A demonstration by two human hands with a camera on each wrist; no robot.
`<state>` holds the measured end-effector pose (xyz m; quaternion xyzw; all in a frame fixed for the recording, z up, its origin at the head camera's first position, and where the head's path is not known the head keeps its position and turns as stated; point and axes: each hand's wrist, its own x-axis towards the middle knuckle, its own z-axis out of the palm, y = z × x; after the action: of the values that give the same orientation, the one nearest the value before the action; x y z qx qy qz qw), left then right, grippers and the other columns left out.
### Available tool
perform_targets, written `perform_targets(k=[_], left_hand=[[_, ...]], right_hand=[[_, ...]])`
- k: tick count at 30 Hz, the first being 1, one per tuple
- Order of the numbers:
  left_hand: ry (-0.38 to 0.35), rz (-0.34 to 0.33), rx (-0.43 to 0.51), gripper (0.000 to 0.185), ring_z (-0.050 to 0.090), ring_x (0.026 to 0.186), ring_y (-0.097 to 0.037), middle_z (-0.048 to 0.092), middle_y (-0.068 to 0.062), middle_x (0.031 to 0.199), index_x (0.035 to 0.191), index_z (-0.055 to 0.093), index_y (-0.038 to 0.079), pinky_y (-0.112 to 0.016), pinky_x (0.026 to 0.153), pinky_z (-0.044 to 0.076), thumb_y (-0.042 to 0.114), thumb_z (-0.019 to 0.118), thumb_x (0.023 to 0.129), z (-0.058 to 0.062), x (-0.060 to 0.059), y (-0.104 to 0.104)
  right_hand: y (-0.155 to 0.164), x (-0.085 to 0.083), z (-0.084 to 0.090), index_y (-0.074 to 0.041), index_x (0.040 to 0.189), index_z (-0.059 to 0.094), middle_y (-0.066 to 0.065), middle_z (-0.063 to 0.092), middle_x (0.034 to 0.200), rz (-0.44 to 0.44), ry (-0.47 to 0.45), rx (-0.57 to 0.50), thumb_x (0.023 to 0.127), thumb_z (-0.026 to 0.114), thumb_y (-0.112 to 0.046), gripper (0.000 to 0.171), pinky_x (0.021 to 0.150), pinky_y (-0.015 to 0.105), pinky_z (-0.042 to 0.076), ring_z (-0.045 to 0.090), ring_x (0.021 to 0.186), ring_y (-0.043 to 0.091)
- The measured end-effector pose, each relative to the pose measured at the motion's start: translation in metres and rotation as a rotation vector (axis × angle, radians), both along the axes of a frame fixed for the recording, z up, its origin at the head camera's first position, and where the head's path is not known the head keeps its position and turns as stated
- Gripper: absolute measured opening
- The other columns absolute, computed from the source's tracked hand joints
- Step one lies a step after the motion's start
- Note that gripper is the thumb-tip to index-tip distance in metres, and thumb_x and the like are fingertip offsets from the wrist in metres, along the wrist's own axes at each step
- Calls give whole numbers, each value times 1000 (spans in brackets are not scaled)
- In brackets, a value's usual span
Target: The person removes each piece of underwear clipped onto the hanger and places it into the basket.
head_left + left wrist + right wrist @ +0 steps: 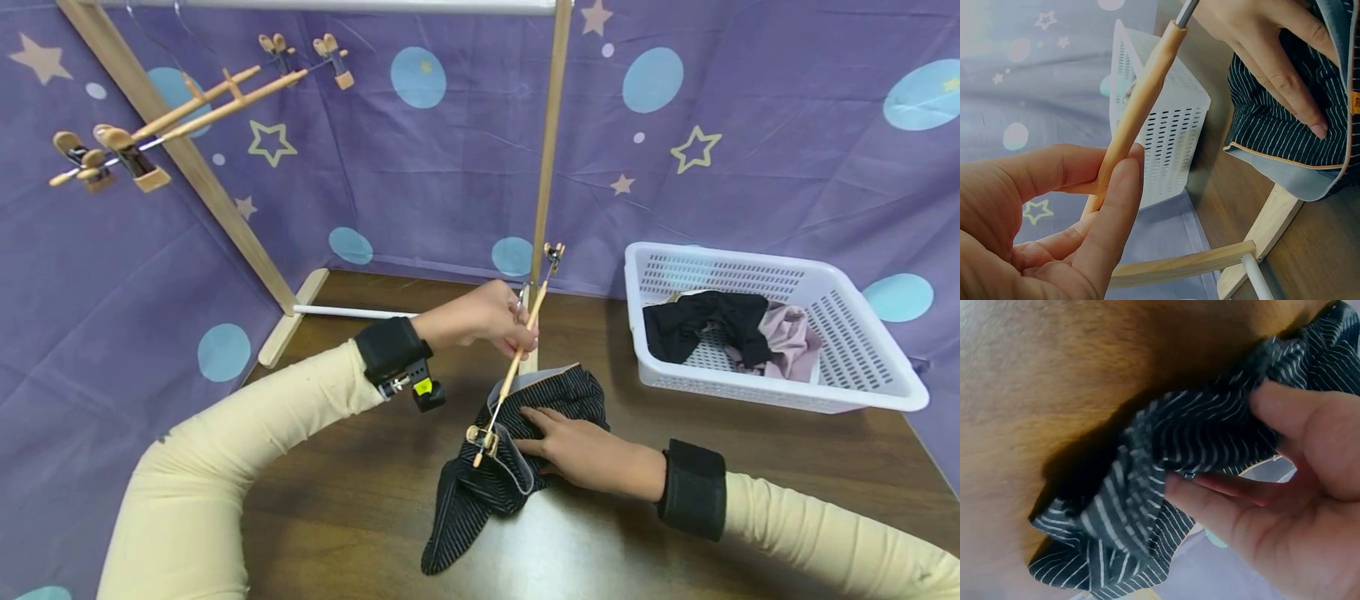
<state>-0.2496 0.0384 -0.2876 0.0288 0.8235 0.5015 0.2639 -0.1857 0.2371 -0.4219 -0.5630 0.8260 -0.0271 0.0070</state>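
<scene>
Purple cloth printed with stars and dots backs a dark wooden table. At far left, two spare wooden hangers hang from the drying rack.

Next comes the left hand, raised above the table and pinching the bar of a wooden clip hanger between thumb and fingers; the left wrist view shows the bar running up between them. The hanger slants down so its lower clip sits at the waistband of a black striped garment lying bunched on the table.

Right of it, the right hand rests on the garment, fingers gathering a fold of it with the thumb, as the right wrist view shows.

To do this well, I judge the waistband should be pulled flat and taut under the clip, with the left hand keeping the hanger steady.

Farther right, a white basket holds more clothes.
</scene>
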Motion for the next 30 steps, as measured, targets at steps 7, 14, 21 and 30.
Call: perform_targets(k=[7, 14, 21, 30], left_hand=[[11, -4, 1, 18, 69, 62, -14, 69, -5, 72, 74, 61, 2, -31, 71, 65, -10, 71, 83, 1, 1, -3], [2, -7, -2, 20, 69, 61, -13, 68, -4, 71, 74, 58, 3, -31, 71, 65, -10, 70, 84, 2, 2, -3], [-10, 0, -13, 22, 69, 61, -13, 69, -5, 71, 75, 55, 4, -30, 70, 65, -8, 71, 85, 1, 1, -3], [-8, -11, -1, 17, 70, 62, -14, 69, -5, 71, 75, 61, 3, -40, 80, 64, -9, 70, 84, -1, 1, -4]], right_hand=[[0, -6, -6, -16, 134, 68, 26, 63, 133, 17, 84, -67, 87, 66, 4, 51, 87, 41, 63, 67, 117, 37], [0, -18, -6, -11, 106, 77, 12, 72, 116, 38, -69, -231, 83, 68, 10, 32, 84, 32, 62, 72, 103, 22], [5, -27, 7, -4, 98, 77, 11, 75, 106, 11, -264, -418, 72, 59, 21, 41, 87, 34, 62, 73, 100, 24], [19, -28, 51, -11, 89, 79, 14, 77, 107, -165, -425, -574, 69, 56, 19, 43, 53, 19, 45, 70, 93, 22]])
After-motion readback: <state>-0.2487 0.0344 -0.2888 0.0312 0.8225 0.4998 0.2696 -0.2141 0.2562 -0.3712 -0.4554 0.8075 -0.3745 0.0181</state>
